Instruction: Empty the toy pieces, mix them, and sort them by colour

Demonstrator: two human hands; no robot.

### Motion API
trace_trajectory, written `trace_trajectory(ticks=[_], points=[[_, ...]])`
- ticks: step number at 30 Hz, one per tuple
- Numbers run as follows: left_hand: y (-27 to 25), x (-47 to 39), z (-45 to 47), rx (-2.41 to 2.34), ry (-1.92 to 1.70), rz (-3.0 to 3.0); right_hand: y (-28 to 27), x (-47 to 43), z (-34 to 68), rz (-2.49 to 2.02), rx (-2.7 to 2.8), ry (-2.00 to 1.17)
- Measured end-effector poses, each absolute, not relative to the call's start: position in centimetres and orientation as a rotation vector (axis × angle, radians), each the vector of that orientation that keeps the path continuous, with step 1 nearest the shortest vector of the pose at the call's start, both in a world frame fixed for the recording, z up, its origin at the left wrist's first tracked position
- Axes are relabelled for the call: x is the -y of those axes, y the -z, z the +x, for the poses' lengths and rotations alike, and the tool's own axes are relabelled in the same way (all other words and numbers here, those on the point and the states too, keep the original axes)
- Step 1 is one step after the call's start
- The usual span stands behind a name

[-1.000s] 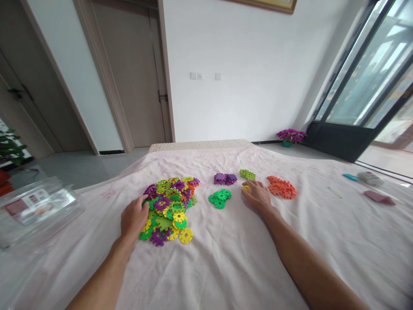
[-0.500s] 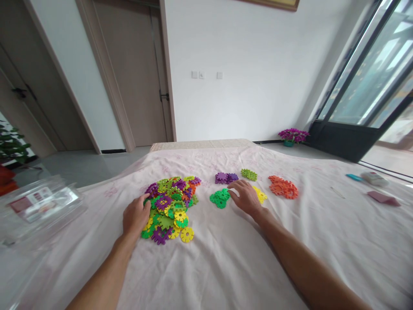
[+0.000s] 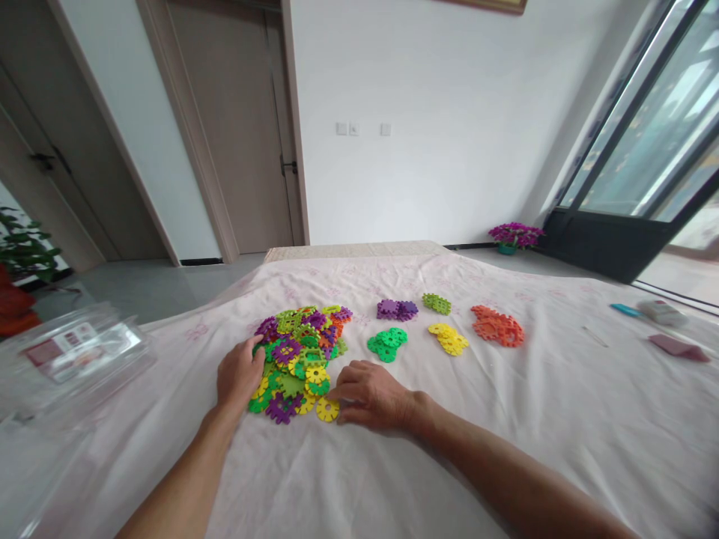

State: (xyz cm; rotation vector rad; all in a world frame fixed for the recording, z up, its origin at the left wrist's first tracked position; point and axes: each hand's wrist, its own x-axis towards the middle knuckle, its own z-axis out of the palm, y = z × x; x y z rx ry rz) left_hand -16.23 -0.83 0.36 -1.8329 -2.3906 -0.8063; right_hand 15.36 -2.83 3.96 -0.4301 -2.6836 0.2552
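A mixed heap of flat plastic building pieces, purple, green, yellow and orange, lies on the cloth in front of me. My left hand rests against the heap's left side with its fingers stretched out and holds nothing that I can see. At the heap's lower right, my right hand reaches in with bent fingers, thumb and forefinger apart at the edge of a yellow disc piece. Beyond it lie small sorted piles: green discs, yellow discs, purple squares, light-green pieces and orange pieces.
Clear plastic boxes stand at the left. At the right lie a blue item, a whitish block, a dark pink item and a thin stick. A pale cloth with wrinkles covers the surface.
My right hand has moved from between the green and yellow piles, left and toward me, to the yellow disc at the heap's edge. The yellow pile now shows fully. My left hand has stayed.
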Motion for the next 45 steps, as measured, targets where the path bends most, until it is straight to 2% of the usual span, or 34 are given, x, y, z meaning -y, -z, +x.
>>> trace_trajectory(ticks=[6, 14, 18, 28, 33, 39, 45], points=[[-0.2, 0.8, -16.3, 2.373, 0.81, -1.829, -2.9, 3.0, 14.6, -0.449, 2.689, -0.105], [-0.3, 0.9, -16.2, 2.383, 0.798, -1.84, -3.7, 2.5, 15.7, -0.585, 2.495, -0.17], [-0.5, 1.0, -16.1, 2.372, 0.805, -1.843, -4.4, 0.5, 18.6, -0.844, 2.26, -0.117], [-0.5, 1.0, -16.2, 2.361, 0.804, -1.844, -3.6, -5.1, 28.9, -1.671, 1.812, 0.344], [-0.3, 0.9, -16.3, 2.378, 0.823, -1.845, -3.7, -5.5, 30.8, -1.96, 1.783, 0.384], [-0.3, 0.9, -16.3, 2.38, 0.818, -1.85, -3.6, -5.6, 31.1, -1.927, 1.698, 0.438], [-0.4, 1.0, -16.2, 2.364, 0.803, -1.845, -2.2, -5.8, 30.8, -1.69, 1.949, 0.416]])
